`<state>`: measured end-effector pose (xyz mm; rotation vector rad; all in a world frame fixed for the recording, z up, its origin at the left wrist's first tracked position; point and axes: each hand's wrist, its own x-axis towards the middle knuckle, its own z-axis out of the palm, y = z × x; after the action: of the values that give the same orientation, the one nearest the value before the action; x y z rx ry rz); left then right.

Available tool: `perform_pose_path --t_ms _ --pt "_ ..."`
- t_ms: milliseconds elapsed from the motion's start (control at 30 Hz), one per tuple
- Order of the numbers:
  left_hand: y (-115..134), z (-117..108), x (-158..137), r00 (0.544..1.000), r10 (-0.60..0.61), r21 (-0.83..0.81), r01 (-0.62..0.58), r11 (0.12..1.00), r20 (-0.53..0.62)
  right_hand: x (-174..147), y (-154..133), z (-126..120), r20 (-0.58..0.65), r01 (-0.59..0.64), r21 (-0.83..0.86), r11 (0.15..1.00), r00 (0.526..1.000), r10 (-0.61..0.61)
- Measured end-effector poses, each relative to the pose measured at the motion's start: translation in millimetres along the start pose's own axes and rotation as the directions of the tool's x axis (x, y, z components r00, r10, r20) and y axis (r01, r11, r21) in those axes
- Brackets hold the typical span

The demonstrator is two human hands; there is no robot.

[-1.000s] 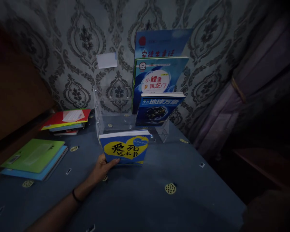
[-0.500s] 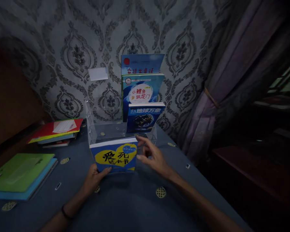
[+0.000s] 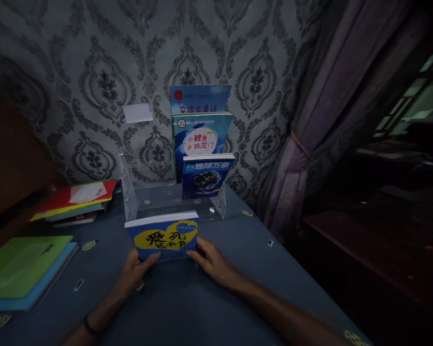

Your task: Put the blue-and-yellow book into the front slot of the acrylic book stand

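Blue book [image 3: 162,239] lettered "爱死这本书" pinched at lower sides by left hand [image 3: 137,266] and right hand [image 3: 212,260]; globe book [image 3: 204,181] behind reads "地球万象".

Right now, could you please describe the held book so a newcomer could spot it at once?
On the blue tabletop, find the clear rack near the patterned wall. In front of it, the left hand and right hand hold the blue book. Unlike the books on the rack, it bears a large yellow heart shape.
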<state>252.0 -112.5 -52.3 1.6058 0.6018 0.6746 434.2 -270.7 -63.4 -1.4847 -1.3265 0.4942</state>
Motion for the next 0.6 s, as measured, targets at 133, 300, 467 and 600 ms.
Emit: perform_pose_path --t_ms 133,300,467,600 --pt "-10 -1 -6 0.996 0.069 0.081 -0.064 0.995 -0.061 -5 -3 0 0.027 0.018 -0.037 0.999 0.999 -0.017" --pt "-27 -2 -11 0.978 0.174 0.174 -0.152 0.973 -0.114 -10 -9 -1 -0.019 0.036 -0.11 0.993 0.999 -0.038" --pt "-33 -5 -8 0.968 0.248 0.263 -0.227 0.938 -0.047 -12 -3 -1 -0.011 0.062 -0.153 0.986 0.998 -0.064" --pt "-34 -7 -6 0.943 0.33 0.321 -0.304 0.897 -0.03 -12 2 -3 0.021 0.072 -0.147 0.987 0.997 -0.069"
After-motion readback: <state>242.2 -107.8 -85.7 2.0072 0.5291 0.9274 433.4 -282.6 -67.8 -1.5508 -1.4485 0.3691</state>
